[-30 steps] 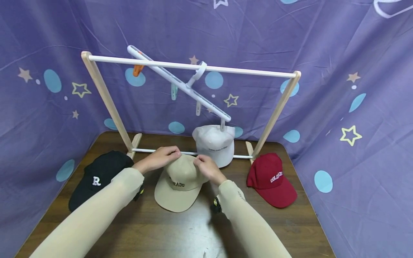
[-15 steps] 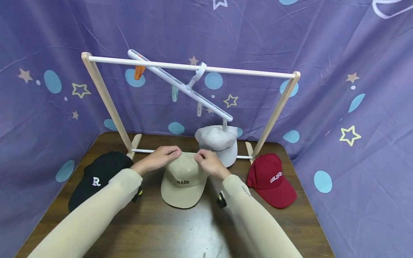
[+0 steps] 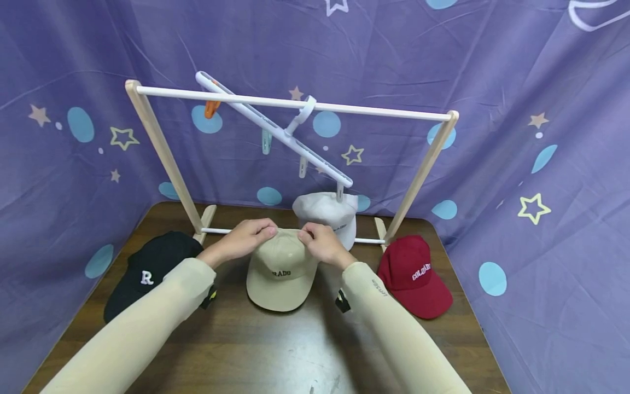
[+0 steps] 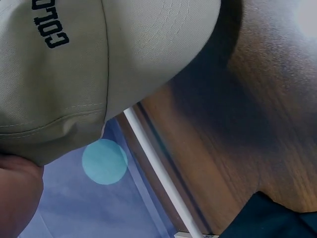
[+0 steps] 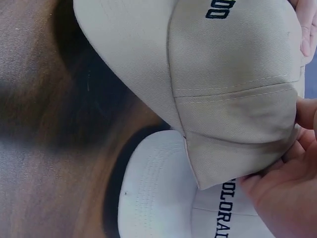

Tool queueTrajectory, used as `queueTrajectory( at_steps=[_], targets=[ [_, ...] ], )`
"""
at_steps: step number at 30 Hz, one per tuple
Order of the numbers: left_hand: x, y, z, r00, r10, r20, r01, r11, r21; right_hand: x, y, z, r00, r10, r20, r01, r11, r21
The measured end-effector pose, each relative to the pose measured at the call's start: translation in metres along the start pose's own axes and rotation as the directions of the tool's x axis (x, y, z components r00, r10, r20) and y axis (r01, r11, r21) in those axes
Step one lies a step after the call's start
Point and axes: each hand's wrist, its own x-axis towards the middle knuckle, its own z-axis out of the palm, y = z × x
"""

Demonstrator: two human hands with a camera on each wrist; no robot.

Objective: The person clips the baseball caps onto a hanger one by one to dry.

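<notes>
A black cap (image 3: 147,262) lies at the left of the table (image 3: 246,361). Next, the left hand (image 3: 245,238) pinches a beige cap (image 3: 281,260) by its crown, held over the table's middle; the right hand (image 3: 322,243) pinches its other side. Just behind that hand a white cap (image 3: 322,207) hangs from a clip (image 3: 340,191); a red cap (image 3: 414,276) lies farthest right.

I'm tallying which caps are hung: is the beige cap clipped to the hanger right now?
No, the left hand and right hand hold the beige cap below the hanger, apart from its clips.
</notes>
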Motion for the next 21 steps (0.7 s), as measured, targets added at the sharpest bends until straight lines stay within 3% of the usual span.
queueTrajectory(
  at_steps=[8,14,21],
  targets=[
    [0.005,0.007,-0.009,0.999,-0.015,-0.040,0.017,0.999,0.029,0.004,-0.008,-0.009,1.000,0.000,-0.022,0.000,1.000,0.000],
    [0.010,0.015,-0.018,0.998,0.006,-0.068,-0.003,0.999,0.047,0.009,-0.015,-0.018,0.998,-0.034,-0.049,0.034,0.999,0.001],
    [0.016,0.026,-0.029,0.996,0.022,-0.089,-0.018,0.999,0.041,0.012,-0.024,-0.030,0.995,-0.014,-0.094,0.012,1.000,-0.015]
  ],
)
